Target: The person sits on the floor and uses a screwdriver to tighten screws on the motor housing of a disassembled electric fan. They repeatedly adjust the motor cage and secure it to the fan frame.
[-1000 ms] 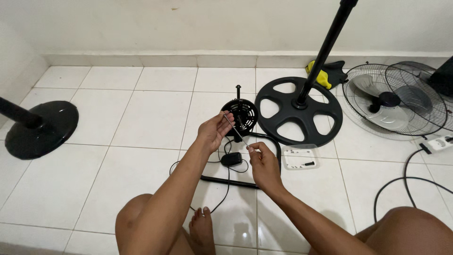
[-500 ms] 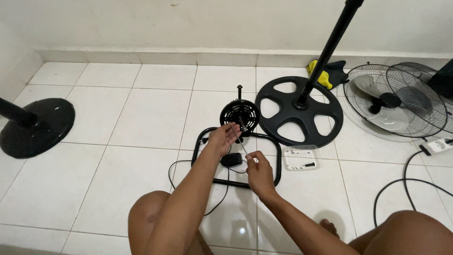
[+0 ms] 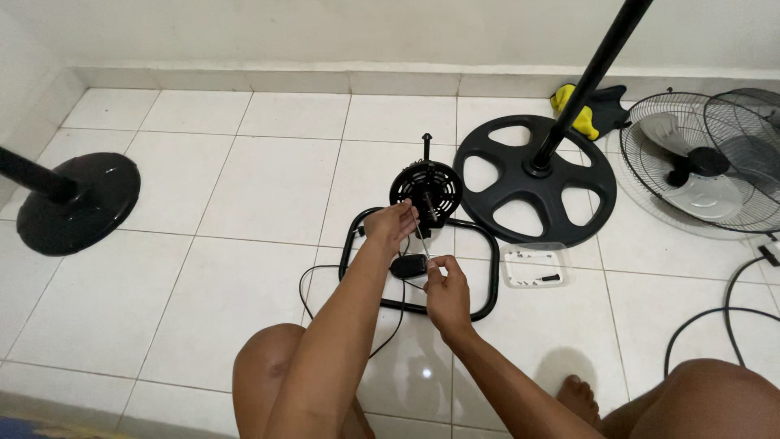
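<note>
A black fan motor housing (image 3: 426, 190) lies on the white tiled floor inside a black rounded metal frame (image 3: 492, 276). My left hand (image 3: 392, 226) pinches thin wires (image 3: 418, 228) that run down from the motor. My right hand (image 3: 446, 289) grips the lower end of the same wires, just beside a small black box (image 3: 408, 265) on the cord. A black power cord (image 3: 309, 280) loops away to the left under my left forearm.
A black spoked stand base with an upright pole (image 3: 532, 175) stands right of the motor. A small white tray with screws (image 3: 532, 267) lies by it. Fan grilles and a blade (image 3: 699, 167) are far right, a yellow and black tool (image 3: 587, 111) behind, another round base (image 3: 77, 201) far left.
The view has shifted so the motor and frame sit lower in it. Both hands have closed in on the wires, the left at the motor, the right by the small box.
</note>
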